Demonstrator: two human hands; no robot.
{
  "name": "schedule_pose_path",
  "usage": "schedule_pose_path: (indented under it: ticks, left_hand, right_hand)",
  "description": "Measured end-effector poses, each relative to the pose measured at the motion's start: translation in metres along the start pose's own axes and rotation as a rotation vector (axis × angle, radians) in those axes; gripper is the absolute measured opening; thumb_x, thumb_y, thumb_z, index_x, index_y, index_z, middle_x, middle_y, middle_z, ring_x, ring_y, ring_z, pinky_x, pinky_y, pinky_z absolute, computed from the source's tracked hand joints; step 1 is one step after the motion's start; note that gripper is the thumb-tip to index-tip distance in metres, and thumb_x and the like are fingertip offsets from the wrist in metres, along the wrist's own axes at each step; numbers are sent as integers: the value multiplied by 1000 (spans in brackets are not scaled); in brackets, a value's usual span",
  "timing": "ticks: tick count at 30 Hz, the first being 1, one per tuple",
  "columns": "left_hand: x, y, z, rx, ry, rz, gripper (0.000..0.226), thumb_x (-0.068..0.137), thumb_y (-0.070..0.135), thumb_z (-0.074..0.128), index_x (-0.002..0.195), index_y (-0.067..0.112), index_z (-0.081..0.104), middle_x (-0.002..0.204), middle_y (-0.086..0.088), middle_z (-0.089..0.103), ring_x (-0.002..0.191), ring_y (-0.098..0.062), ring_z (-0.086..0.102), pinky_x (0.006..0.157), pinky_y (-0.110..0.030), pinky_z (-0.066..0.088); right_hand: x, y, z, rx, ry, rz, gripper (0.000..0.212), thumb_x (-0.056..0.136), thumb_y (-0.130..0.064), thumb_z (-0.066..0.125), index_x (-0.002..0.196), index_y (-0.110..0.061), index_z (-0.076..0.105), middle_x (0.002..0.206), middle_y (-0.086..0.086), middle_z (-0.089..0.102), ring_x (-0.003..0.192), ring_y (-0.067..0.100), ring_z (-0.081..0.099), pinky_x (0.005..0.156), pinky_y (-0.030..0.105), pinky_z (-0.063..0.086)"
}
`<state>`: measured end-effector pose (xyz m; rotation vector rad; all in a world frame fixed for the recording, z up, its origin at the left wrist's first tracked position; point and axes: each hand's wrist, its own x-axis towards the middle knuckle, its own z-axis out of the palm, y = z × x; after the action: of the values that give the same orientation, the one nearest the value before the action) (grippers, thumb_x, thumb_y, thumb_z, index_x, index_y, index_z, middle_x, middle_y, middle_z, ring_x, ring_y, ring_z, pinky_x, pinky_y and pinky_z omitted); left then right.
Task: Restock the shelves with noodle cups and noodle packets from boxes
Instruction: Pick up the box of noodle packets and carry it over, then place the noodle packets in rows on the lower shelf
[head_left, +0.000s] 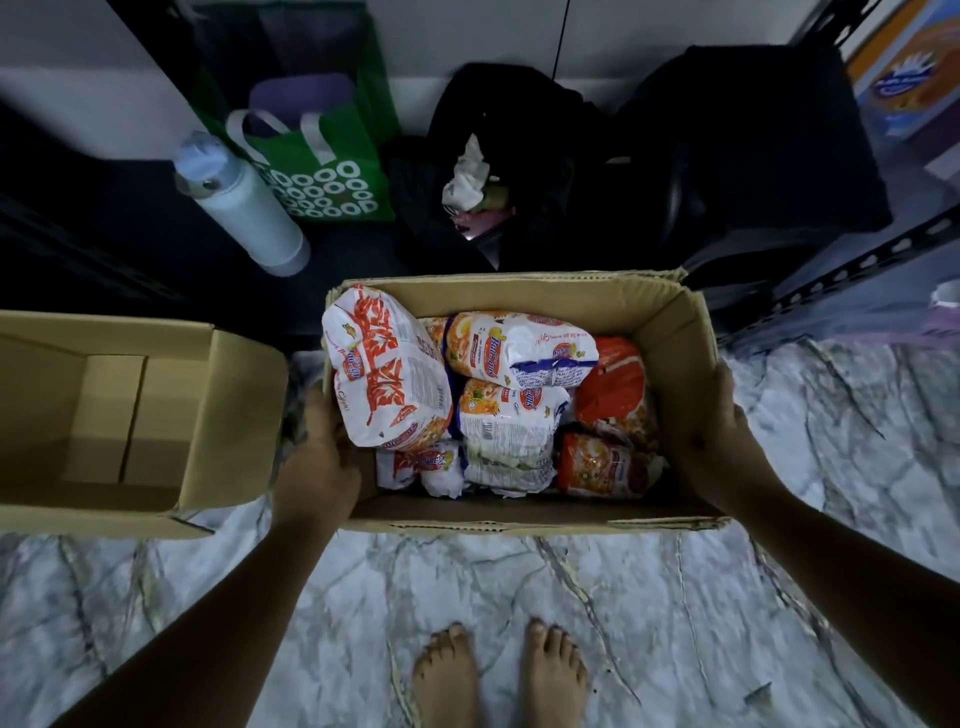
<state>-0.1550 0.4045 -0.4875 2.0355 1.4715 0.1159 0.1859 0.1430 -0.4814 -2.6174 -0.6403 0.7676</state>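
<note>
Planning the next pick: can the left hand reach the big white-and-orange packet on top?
Probably yes. The big packet lies uncovered on top, right beside the left hand, but that hand holds the box wall and must let go first.

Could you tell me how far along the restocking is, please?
Done: one cardboard box on the left sits empty. In hand: the left hand and right hand hold the sides of a second box full of noodle packets. Left: all those packets need shelving.
</note>
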Motion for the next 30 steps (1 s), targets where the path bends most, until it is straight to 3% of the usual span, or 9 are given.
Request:
schedule_pose_path:
  ticks: [4,6,9,11,14,19,24,27,30]
  left_hand:
    - [-1,2,-14,-102,-57,6,67,102,40,53,154,49,12,152,-5,48,130,-40,55,98,-60,52]
    - [-6,2,-16,-95,-64,-28,62,103,51,44,156,51,12,151,-8,48,127,-41,56,98,-63,51]
    - [-29,7,-17,-127,-20,16,61,105,40,44,159,49,16,148,-9,51,119,-38,60,93,-55,55]
    - [-48,14,-21,-81,81,118,50,107,32,44,156,33,36,147,-9,50,120,-35,59,92,-46,55]
    - [-74,21,-22,84,221,368,37,97,27,55,128,9,64,128,-13,58,116,-36,55,94,-46,48]
    - [-84,23,4,328,-47,594,41,100,41,51,121,12,70,123,-10,63,115,-35,58,94,-49,48]
    - [-81,34,32,563,-192,612,53,107,47,30,129,20,70,122,-6,72,111,-31,66,96,-51,45]
    - [-80,37,35,617,-179,634,62,108,48,18,119,23,73,92,-3,76,80,-30,71,73,-40,46]
    - [-75,37,31,610,-130,704,55,109,49,26,108,24,75,70,-2,71,55,-27,63,50,-27,34]
  right_hand:
    - [-22,-19,-1,-131,41,-46,82,93,-28,53,161,-16,9,157,31,22,136,57,35,106,64,41]
    - [-43,-27,4,-210,70,-106,75,93,-37,51,159,-14,24,161,32,17,145,55,24,114,64,33]
    - [-70,-39,14,-257,103,-194,74,95,-53,35,157,-12,36,163,25,28,151,45,24,122,59,24]
    - [-86,-45,27,-307,14,-287,72,98,-59,29,155,-17,41,162,14,37,151,37,30,123,55,24]
    - [-101,-51,45,-347,-146,-391,76,97,-69,23,149,-21,52,154,5,50,147,28,40,121,51,29]
    - [-100,-63,56,-465,-221,-467,72,97,-72,15,152,-36,43,153,-9,49,146,19,39,123,48,20]
    - [-94,-55,61,-544,-251,-467,79,95,-76,5,155,-37,38,153,-9,49,146,22,39,122,52,22]
    - [-95,-48,69,-528,-113,-514,73,99,-74,18,144,-30,56,137,-6,64,130,22,57,108,47,43]
    - [-96,-46,76,-466,66,-575,61,100,-69,35,130,-28,69,116,-7,74,105,17,70,68,27,49]
